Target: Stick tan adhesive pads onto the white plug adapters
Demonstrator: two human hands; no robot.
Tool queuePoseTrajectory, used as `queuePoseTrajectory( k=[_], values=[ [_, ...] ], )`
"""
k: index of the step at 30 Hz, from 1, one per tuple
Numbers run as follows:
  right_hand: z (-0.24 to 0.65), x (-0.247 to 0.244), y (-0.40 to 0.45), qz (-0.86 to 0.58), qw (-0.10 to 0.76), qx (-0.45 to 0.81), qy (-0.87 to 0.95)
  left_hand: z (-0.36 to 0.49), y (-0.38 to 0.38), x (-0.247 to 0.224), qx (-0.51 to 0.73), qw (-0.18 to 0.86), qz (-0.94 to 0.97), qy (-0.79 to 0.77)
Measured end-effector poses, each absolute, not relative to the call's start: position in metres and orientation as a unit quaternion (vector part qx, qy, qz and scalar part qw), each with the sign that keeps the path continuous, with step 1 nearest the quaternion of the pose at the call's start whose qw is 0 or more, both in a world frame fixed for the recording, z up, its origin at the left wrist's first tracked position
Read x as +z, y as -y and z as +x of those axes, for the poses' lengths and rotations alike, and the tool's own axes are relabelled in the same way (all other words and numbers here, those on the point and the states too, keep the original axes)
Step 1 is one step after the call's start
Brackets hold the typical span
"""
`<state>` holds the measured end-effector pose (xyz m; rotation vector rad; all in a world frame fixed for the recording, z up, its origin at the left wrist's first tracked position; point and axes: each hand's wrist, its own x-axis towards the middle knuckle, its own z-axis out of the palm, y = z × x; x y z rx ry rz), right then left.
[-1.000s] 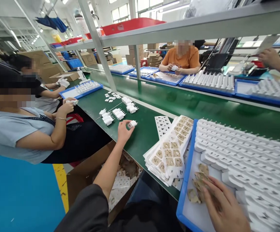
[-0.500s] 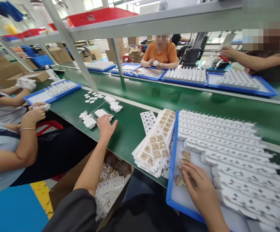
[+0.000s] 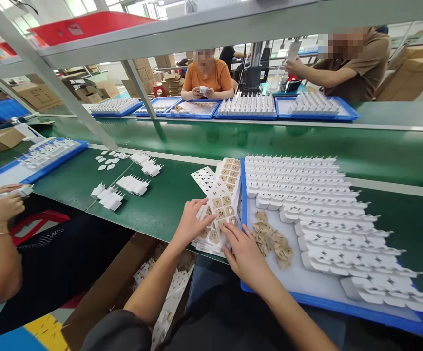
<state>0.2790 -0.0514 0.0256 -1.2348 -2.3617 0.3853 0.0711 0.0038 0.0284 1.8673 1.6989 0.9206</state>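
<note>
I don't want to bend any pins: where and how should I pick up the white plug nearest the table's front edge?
Probably best to pinch the plug by its blocky body, from above and the near side; its pins stick out away from you, toward the right.

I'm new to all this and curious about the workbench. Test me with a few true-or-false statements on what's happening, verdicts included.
1. The left hand and right hand are both at the printed sheets. True.
2. The large tray beside the sheets has a red rim. False: the large tray has a blue rim.
3. Loose brown pieces lie in that tray. True.
4. The left hand holds a white plug. False: the nearby white plugs lie on the green table.
5. Someone in orange holds a small white object. True.
</note>
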Motion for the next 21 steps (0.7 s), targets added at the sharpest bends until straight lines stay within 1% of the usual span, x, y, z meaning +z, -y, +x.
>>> queuePoseTrajectory(
  k=[5,9,13,18,21],
  values=[
    [0.284,0.026,0.048,-0.453,0.279,0.199,0.823,0.087,0.021,0.031,0.312,0.398,0.649,-0.569],
    [0.288,0.032,0.048,-0.456,0.344,0.225,0.789,0.093,0.028,0.033,0.335,0.468,0.590,-0.566],
    [0.288,0.040,0.049,-0.466,0.383,0.246,0.759,0.099,0.032,0.040,0.372,0.503,0.556,-0.548],
    [0.294,0.048,0.046,-0.455,0.411,0.307,0.728,0.103,0.037,0.043,0.392,0.503,0.546,-0.544],
    [0.300,0.051,0.044,-0.490,0.427,0.319,0.689,0.101,0.035,0.044,0.387,0.491,0.547,-0.556]
  ],
)
